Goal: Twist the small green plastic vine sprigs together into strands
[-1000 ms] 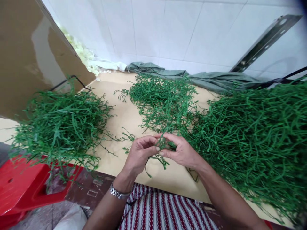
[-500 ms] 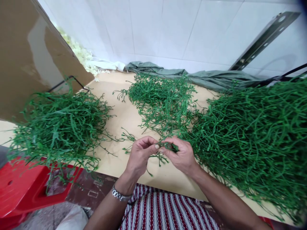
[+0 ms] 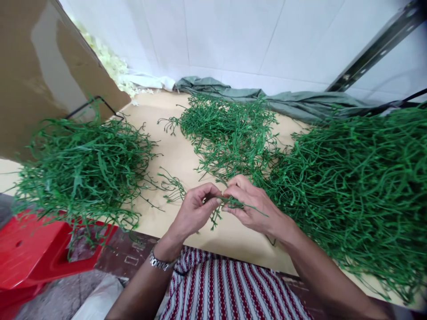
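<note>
Stems [image 3: 235, 202] pinched in left hand [image 3: 196, 211] and curled right hand [image 3: 257, 198].

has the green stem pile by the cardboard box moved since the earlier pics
No. Against the cardboard box, the green stem pile sits in the same place; both appear slightly higher in the picture, so the view shifted.

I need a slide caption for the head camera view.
Left hand and right hand pinch green stems above a pale table, between a left heap and a larger right heap of greenery.
</note>
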Demonstrator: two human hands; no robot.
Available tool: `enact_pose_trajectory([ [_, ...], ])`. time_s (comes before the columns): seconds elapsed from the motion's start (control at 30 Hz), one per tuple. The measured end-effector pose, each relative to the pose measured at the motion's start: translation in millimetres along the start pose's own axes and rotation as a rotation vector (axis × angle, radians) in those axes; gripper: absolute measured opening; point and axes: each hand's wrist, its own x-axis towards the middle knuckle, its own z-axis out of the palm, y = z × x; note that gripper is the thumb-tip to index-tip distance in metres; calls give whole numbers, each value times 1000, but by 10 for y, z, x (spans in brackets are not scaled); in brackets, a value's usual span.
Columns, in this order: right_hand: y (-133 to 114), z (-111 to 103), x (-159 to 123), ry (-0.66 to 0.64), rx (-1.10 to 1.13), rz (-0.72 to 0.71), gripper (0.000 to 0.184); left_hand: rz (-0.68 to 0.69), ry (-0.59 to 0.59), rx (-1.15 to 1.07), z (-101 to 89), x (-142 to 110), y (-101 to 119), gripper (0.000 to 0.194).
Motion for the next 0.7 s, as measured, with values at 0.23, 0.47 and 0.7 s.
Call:
enact_pose_trajectory([
  [0.23, 46, 96, -3, 45, 33, -30, 7, -32, -106, 24, -53, 23, 95, 12],
  [0.47, 21, 103, 18, 31, 99, 91, 6, -59, -146, 15, -92, 73, 122, 19],
  [0.7, 32, 64, 20, -8, 181, 142, 5, -34, -125, 209, -95, 73, 123, 7],
])
